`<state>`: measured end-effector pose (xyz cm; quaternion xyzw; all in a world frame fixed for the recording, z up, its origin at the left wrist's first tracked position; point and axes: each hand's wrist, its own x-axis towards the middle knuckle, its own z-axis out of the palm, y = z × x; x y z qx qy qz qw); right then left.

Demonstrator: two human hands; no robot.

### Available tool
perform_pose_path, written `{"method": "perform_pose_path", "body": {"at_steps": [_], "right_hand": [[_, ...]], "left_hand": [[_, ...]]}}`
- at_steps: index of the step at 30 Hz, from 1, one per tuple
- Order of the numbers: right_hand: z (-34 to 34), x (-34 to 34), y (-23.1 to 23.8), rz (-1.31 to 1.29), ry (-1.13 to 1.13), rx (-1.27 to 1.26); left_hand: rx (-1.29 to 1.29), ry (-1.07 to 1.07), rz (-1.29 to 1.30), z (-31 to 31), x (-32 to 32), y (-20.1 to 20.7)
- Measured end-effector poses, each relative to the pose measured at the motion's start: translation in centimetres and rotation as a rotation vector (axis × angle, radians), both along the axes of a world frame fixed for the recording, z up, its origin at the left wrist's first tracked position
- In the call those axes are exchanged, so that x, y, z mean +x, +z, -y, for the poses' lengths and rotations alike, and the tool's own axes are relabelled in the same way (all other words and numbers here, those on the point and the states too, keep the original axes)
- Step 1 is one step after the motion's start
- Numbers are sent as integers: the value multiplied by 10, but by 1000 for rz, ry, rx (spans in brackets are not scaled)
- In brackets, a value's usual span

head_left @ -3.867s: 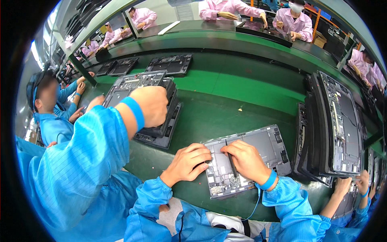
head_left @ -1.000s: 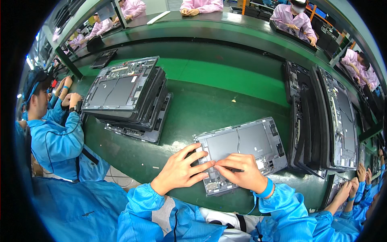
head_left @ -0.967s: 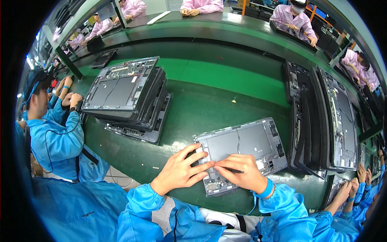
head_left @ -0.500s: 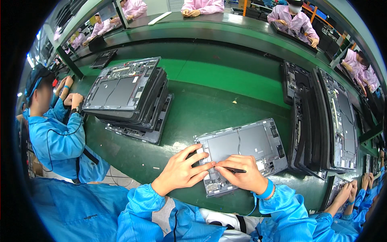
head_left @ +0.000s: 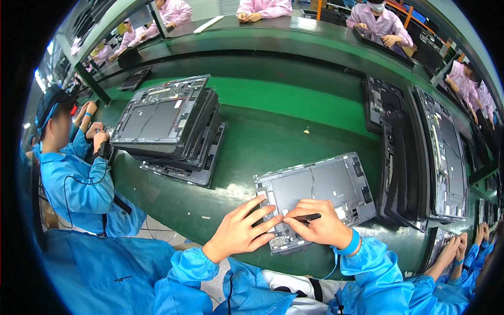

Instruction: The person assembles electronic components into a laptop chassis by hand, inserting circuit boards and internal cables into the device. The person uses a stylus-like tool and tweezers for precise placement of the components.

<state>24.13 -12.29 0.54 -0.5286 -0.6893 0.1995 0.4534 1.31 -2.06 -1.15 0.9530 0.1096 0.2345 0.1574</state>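
Note:
An opened tablet-like device (head_left: 331, 184), with a dark grey inner panel, a cable across it and small boards along its edges, lies tilted on the green bench before me. My left hand (head_left: 244, 227) rests on its left edge, fingers stretched and apart, fingertips on the parts strip there. In my right hand (head_left: 321, 226), pinched between thumb and fingers, is a slim black pen-like tool (head_left: 310, 217). Its tip is hidden by my fingers, close to my left fingertips. A blue band (head_left: 350, 244) with a cord circles my right wrist.
A stack of similar devices (head_left: 163, 118) stands at the left, another stack (head_left: 441, 152) at the right. The green bench (head_left: 262, 136) stretches between them. A person in blue (head_left: 73, 168) works at the left; other hands (head_left: 449, 252) are at the lower right. People in pink sit across.
The view has shifted slightly. Both my hands keep nearly the same places on the device, with the tool still held. Across the bench, the person in pink at the right has moved their hands.

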Motion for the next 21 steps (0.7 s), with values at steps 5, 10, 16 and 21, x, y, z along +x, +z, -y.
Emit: {"method": "perform_pose_path", "body": {"at_steps": [5, 10, 16, 21], "right_hand": [[1, 2, -4, 19, -4, -18], [3, 6, -4, 22, -26, 19], [19, 20, 5, 14, -82, -52], [18, 16, 4, 37, -94, -28]], "left_hand": [[166, 3, -16, 2, 1, 0], [192, 2, -5, 1, 1, -1], [278, -11, -8, 4, -2, 0], [261, -12, 9, 4, -2, -2]]}}
